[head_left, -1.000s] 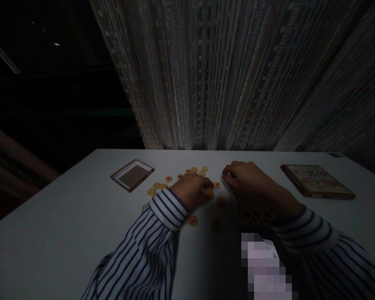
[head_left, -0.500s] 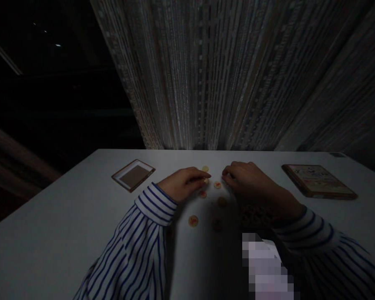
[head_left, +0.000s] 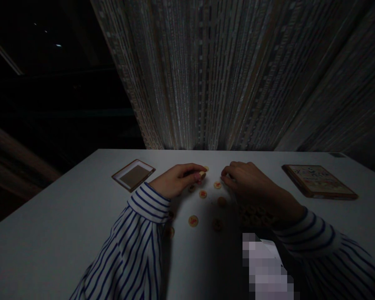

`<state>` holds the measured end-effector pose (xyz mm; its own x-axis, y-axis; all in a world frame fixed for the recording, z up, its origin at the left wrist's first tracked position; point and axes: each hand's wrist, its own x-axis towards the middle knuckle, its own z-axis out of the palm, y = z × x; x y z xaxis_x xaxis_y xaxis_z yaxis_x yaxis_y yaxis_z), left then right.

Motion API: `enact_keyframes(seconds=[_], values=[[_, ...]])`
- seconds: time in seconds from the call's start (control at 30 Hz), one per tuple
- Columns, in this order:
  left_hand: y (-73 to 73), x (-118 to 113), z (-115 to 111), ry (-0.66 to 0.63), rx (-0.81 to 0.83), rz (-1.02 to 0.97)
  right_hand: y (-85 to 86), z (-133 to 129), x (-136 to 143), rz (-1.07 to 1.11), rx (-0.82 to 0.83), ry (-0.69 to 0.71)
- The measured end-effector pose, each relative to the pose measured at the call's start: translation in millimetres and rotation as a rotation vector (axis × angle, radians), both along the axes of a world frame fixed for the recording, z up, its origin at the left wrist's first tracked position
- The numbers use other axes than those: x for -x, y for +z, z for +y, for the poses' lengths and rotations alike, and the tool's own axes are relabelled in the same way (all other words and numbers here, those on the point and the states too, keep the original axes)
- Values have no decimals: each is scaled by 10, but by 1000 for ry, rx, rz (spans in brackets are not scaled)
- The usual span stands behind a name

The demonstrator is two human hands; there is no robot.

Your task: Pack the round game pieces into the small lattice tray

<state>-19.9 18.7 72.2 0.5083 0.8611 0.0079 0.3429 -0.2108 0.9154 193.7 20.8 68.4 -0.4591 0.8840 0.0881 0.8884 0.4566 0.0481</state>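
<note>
Between thumb and fingers of my left hand point(head_left: 179, 179) is a round wooden xiangqi piece point(head_left: 202, 174), lifted and tilted. My right hand point(head_left: 248, 177) is curled with its fingertips pinched near the table; whatever they hold, if anything, is hidden. Close by its fingertips lies a piece with a red mark point(head_left: 217, 184). Nearer to me are another red-marked piece point(head_left: 203, 194), a plain-faced piece point(head_left: 221, 202), a red-marked piece point(head_left: 193, 221) and a shadowed piece point(head_left: 217, 225). One more piece point(head_left: 170, 232) shows beside my left sleeve.
The white table point(head_left: 65, 216) holds an open shallow box lid point(head_left: 133, 176) on the left and a flat box with a printed cover point(head_left: 319, 181) on the right. Several rowed pieces point(head_left: 256, 214) sit in shade below my right forearm. Behind hangs a string curtain point(head_left: 200, 83).
My left hand has drawn slightly left and up, raising the piece off the table. More pieces show beside my left wrist and sleeve. My right hand has hardly moved.
</note>
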Motion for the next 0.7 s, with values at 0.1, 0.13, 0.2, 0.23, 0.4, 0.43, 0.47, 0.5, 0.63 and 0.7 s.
enact_keyframes(seconds=[0.1, 0.13, 0.2, 0.23, 0.4, 0.43, 0.47, 0.5, 0.63, 0.7], values=[[-3, 7, 7, 15, 1, -8, -4, 0, 7, 14, -26, 35], [-5, 9, 12, 19, 2, -12, -3, -1, 12, 23, -38, 44], [-8, 12, 23, 23, 3, -24, 1, -9, 30, 46, -62, 66], [-10, 13, 28, 24, 4, -30, 4, -16, 41, 56, -76, 81], [-21, 19, 48, 43, 27, -43, 12, -70, 91, 104, -172, 137], [-27, 22, 54, 45, 36, -51, 10, -78, 94, 115, -194, 144], [-33, 25, 60, 48, 46, -61, 6, -84, 94, 125, -214, 151], [-39, 29, 67, 51, 59, -72, 2, -87, 93, 135, -231, 158], [-53, 33, 85, 67, 106, -128, -23, -87, 91, 189, -293, 207], [-45, 25, 80, 67, 136, -156, -39, -89, 101, 228, -335, 242]])
